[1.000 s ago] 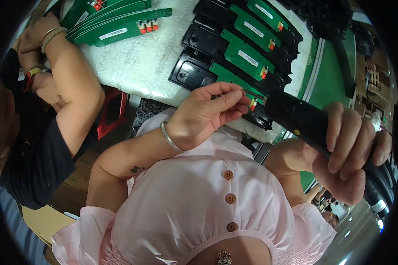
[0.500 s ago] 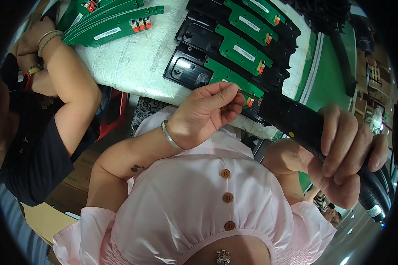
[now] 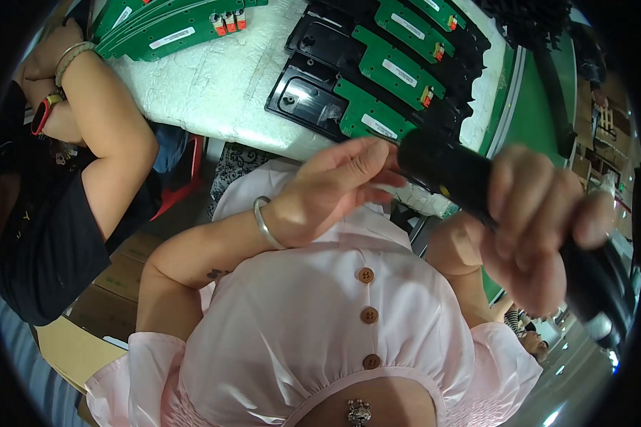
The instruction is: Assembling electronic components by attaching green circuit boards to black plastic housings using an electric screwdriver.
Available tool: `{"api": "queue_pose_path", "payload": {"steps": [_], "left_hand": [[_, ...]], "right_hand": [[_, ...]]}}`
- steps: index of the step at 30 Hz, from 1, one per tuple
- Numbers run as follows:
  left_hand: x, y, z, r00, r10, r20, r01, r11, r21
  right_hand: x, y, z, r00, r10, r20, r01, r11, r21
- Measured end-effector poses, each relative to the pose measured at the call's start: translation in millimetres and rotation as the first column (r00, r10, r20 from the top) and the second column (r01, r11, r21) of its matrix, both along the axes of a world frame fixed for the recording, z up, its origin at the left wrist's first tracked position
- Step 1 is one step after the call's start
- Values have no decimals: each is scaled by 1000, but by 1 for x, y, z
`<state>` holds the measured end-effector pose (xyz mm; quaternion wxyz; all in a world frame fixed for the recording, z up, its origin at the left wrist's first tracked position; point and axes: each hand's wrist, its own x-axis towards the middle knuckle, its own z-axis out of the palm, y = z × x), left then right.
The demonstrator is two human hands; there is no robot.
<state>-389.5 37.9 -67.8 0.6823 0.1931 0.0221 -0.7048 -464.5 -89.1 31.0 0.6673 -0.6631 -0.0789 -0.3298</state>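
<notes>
A black electric screwdriver (image 3: pixel 452 171) lies slanted across the front of the table, and my right hand (image 3: pixel 530 220) is wrapped around its body. Its nose points left and meets the fingertips of my left hand (image 3: pixel 320 188). Those fingers are pinched together at the nose, and what lies between them is hidden. Just beyond is the nearest black plastic panel (image 3: pixel 302 99) with a green circuit board (image 3: pixel 366 114) seated on it. The screwdriver and my fingers cover part of that board. More such panels with boards lie in a row behind it.
At the far left stands a fanned stack of green circuit boards (image 3: pixel 171 32) with red connectors. A co-worker's arm (image 3: pixel 110 121) reaches to the table's left side. White foam sheeting (image 3: pixel 192 92) covers the tabletop. Black parts (image 3: pixel 534 21) lie at the far right.
The screwdriver has moved left with my right hand, its nose closing up to my left fingertips. The thin bit seen between them before is now hidden.
</notes>
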Motion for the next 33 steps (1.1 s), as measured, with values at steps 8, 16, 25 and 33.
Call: {"api": "queue_pose_path", "payload": {"steps": [8,16,25,33], "left_hand": [[-3,16,-5,960,-253,-123,255,967,7],[5,14,-8,970,-244,17,244,970,-6],[12,11,-9,992,-101,75,88,983,162],[7,11,-15,999,-53,14,50,989,140]], "right_hand": [[14,6,-20,991,-43,-130,47,999,28],[21,1,-22,988,-22,-153,21,1000,-3],[30,2,-23,983,-10,-185,16,999,32],[34,9,-19,969,-47,-243,41,999,-30]]}}
